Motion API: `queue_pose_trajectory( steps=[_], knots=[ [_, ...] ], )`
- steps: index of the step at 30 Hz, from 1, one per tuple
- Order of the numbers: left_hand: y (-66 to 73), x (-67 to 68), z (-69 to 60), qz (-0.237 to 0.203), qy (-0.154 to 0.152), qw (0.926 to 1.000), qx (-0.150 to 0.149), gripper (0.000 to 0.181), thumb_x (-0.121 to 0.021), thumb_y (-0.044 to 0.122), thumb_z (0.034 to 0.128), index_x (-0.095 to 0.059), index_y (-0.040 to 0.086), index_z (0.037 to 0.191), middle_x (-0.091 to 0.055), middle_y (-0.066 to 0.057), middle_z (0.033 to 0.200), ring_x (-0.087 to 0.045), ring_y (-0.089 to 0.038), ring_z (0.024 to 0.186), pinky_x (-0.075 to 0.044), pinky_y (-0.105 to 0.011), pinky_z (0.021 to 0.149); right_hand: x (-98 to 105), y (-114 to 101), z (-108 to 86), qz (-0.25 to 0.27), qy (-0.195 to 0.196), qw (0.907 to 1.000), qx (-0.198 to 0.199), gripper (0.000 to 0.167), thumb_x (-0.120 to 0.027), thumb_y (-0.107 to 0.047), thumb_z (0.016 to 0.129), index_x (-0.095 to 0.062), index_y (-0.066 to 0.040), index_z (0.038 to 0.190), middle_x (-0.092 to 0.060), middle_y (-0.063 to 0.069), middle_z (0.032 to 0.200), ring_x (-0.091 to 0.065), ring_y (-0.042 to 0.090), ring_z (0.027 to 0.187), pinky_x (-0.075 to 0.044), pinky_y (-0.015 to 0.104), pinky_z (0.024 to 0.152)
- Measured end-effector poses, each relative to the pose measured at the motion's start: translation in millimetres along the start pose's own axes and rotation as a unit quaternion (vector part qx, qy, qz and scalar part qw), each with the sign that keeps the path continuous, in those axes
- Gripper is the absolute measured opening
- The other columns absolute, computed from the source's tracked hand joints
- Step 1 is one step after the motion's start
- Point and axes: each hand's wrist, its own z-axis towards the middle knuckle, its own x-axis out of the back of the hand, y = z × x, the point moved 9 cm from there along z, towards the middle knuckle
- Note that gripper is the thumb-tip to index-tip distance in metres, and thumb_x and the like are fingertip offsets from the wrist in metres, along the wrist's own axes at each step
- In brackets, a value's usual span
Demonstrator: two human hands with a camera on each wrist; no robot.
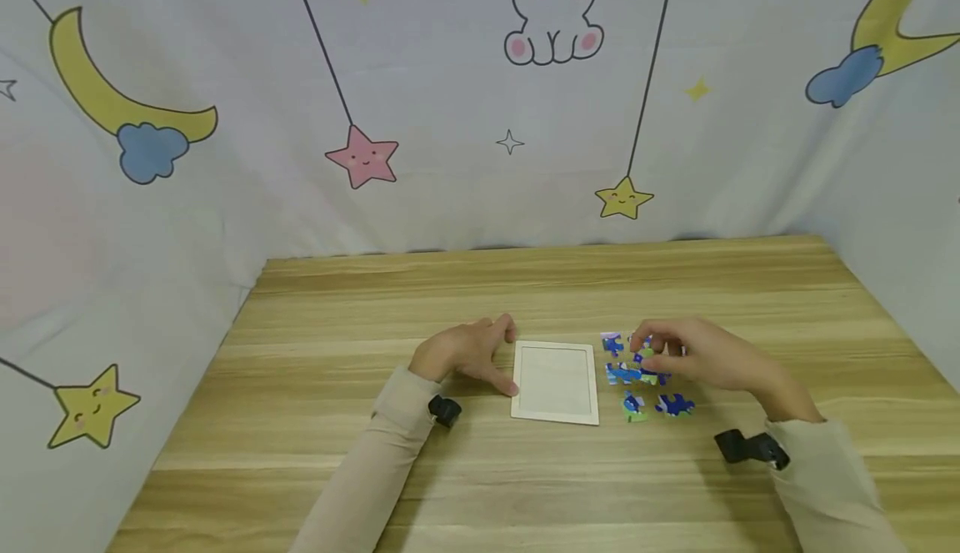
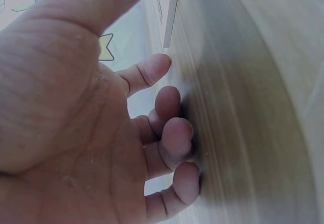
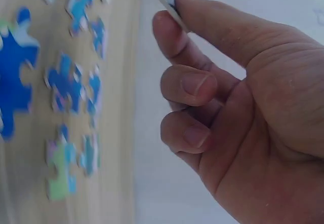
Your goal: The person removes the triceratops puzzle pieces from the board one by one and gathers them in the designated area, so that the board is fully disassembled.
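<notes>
A puzzle piece (image 3: 168, 4) is pinched between the thumb and index finger of my right hand (image 1: 701, 355), raised over the group of loose pieces. In the right wrist view that piece shows edge-on, and the other fingers curl toward the palm. My left hand (image 1: 474, 353) lies at the left side of a pale square puzzle frame (image 1: 555, 419), thumb tip at its edge. The left fingers are spread and loosely bent, with nothing in the palm in the left wrist view. Several blue, purple and green puzzle pieces (image 1: 677, 405) lie right of the frame, partly hidden by my right hand.
A wood-grain table (image 1: 360, 303) stretches under everything. White cloth with printed stars and moons (image 1: 450, 203) hangs along the table's back and sides. Each wrist wears a black strap (image 1: 752, 448) with a camera mount.
</notes>
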Motion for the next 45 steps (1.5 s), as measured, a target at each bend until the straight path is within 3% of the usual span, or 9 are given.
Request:
queue_pose_trajectory(
  steps=[5,9,13,17,24,31,40,45],
  knots=[
    [-0.4,-0.2,0.1,-0.002,-0.001,1.0000,-0.003,0.073,-0.085,0.050,0.0755,-0.041,0.021,0.125,-0.050,-0.002,0.106,-0.054,-0.021,0.091,-0.046,-0.038,0.083,19.1,15.3,-18.6,-0.023,0.000,0.9997,-0.013,0.016,-0.060,-0.014,0.101,-0.068,-0.014,0.116,-0.067,-0.007,0.095,-0.059,0.008,0.080,-0.049,0.027,0.066],
    [-0.4,0.9,0.0,-0.002,0.001,1.0000,-0.004,0.073,-0.085,0.050,0.0756,-0.041,0.021,0.126,-0.050,-0.002,0.106,-0.054,-0.021,0.091,-0.046,-0.038,0.084,25.2,26.8,-29.2,-0.007,-0.024,0.9994,-0.024,0.014,-0.062,-0.009,0.100,-0.067,-0.007,0.112,-0.067,-0.003,0.090,-0.058,0.009,0.073,-0.049,0.027,0.062],
    [0.1,1.7,-0.8,-0.003,0.001,1.0000,-0.006,0.073,-0.085,0.049,0.0760,-0.041,0.020,0.126,-0.050,-0.002,0.107,-0.053,-0.021,0.092,-0.046,-0.039,0.084,22.0,37.4,-34.8,0.036,-0.058,0.9967,-0.044,0.003,-0.064,-0.004,0.096,-0.065,-0.006,0.099,-0.063,-0.002,0.079,-0.053,0.009,0.061,-0.047,0.027,0.055],
    [-0.7,1.8,-2.2,-0.005,-0.001,1.0000,-0.004,0.073,-0.085,0.049,0.0763,-0.041,0.019,0.126,-0.050,-0.003,0.107,-0.053,-0.021,0.092,-0.046,-0.039,0.085,14.1,45.3,-38.0,0.078,-0.095,0.9909,-0.056,0.005,-0.065,-0.002,0.093,-0.064,-0.006,0.090,-0.060,-0.002,0.074,-0.050,0.005,0.061,-0.045,0.025,0.054],
    [-2.4,1.2,-3.9,-0.006,-0.002,1.0000,-0.001,0.073,-0.085,0.049,0.0764,-0.041,0.019,0.127,-0.050,-0.003,0.108,-0.054,-0.021,0.092,-0.046,-0.040,0.084,2.5,60.0,-39.6,0.087,-0.134,0.9853,-0.061,0.005,-0.068,-0.004,0.091,-0.066,-0.005,0.087,-0.059,-0.004,0.076,-0.050,0.003,0.066,-0.044,0.023,0.058],
    [-3.5,0.4,-3.7,-0.006,-0.003,1.0000,0.000,0.073,-0.085,0.049,0.0765,-0.041,0.020,0.127,-0.050,-0.003,0.110,-0.054,-0.021,0.092,-0.047,-0.040,0.084,1.5,60.5,-37.0,0.091,-0.124,0.9874,-0.036,0.006,-0.070,-0.005,0.091,-0.064,-0.005,0.088,-0.056,-0.006,0.074,-0.047,0.002,0.065,-0.041,0.023,0.056],
    [-6.5,-2.7,-5.8,-0.008,0.000,1.0000,0.003,0.072,-0.085,0.049,0.0765,-0.041,0.020,0.126,-0.049,-0.003,0.108,-0.054,-0.021,0.090,-0.047,-0.039,0.082,-3.4,63.0,-30.0,0.083,-0.124,0.9874,-0.053,0.011,-0.069,-0.002,0.091,-0.062,-0.011,0.088,-0.054,-0.005,0.076,-0.047,0.004,0.066,-0.040,0.023,0.058],
    [-8.5,-5.5,-2.4,-0.017,-0.002,0.9998,-0.004,0.071,-0.084,0.050,0.0773,-0.040,0.020,0.125,-0.049,-0.003,0.107,-0.053,-0.021,0.089,-0.046,-0.038,0.081,2.1,64.9,-28.3,0.027,-0.086,0.9933,-0.072,0.005,-0.066,-0.012,0.097,-0.062,-0.012,0.093,-0.057,-0.004,0.080,-0.049,0.006,0.071,-0.042,0.025,0.063]
  ],
)
